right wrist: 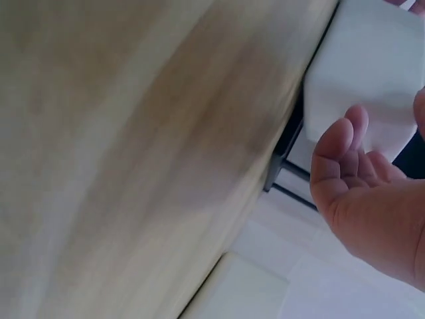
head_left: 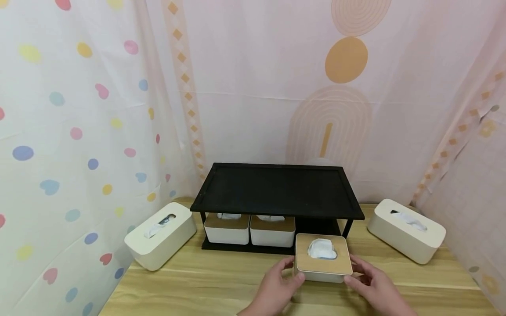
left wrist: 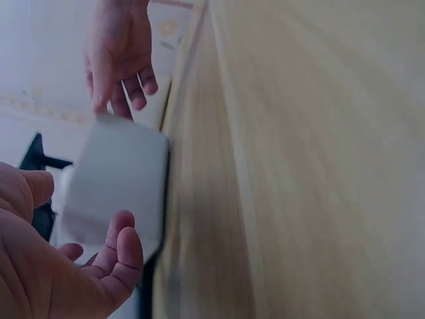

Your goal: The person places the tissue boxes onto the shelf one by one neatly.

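Pinching a wood-topped tissue box point(head_left: 324, 265) between left hand point(head_left: 275, 285) and right hand point(head_left: 373, 283), we might clip the black shelf point(head_left: 276, 188) beyond our grip if the box tilts.

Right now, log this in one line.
left hand, right hand: grip wood-topped tissue box | front right of black shelf | inside shelf: two similar boxes

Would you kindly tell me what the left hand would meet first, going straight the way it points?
The left hand points at the left side of the nearest tan-topped tissue box, so that would likely come first; whether they touch is unclear.
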Tool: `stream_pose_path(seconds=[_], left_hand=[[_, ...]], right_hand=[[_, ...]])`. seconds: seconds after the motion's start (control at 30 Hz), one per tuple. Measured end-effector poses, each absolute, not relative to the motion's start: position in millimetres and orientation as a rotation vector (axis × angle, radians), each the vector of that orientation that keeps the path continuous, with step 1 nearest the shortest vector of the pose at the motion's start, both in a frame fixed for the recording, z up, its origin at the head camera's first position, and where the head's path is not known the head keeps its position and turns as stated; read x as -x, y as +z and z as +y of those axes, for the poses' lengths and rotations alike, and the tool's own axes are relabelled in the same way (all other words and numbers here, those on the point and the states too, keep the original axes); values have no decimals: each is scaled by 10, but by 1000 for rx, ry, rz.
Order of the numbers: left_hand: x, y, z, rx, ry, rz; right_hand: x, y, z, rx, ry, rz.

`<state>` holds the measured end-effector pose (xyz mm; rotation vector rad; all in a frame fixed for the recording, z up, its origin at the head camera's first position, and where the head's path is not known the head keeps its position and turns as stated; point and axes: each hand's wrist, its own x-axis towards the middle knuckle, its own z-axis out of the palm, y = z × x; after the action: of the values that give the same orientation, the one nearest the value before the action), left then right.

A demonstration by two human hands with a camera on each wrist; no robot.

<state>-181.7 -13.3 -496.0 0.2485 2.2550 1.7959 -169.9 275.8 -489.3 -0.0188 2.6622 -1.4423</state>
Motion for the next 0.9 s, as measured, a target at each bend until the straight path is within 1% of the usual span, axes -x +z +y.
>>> stream_pose_path(seconds=[0.17, 0.43, 0.73, 0.9], left_hand=[[1705, -4900, -111, -230, 1828, 2135], [1651, -4892, -96, -181, 1806, 2133], [1610, -4965, -139, -330, 1823, 2085], [1602, -4958, -140, -286, 1857, 1989]], right_hand=[[1625, -4835, 2688, -118, -1455, 2681], [1565, -4889, 2664, -159, -1586, 2556], [1529, -4907, 2572, -298, -1621, 2465], [1492, -4908, 2507, -327, -1637, 2424]])
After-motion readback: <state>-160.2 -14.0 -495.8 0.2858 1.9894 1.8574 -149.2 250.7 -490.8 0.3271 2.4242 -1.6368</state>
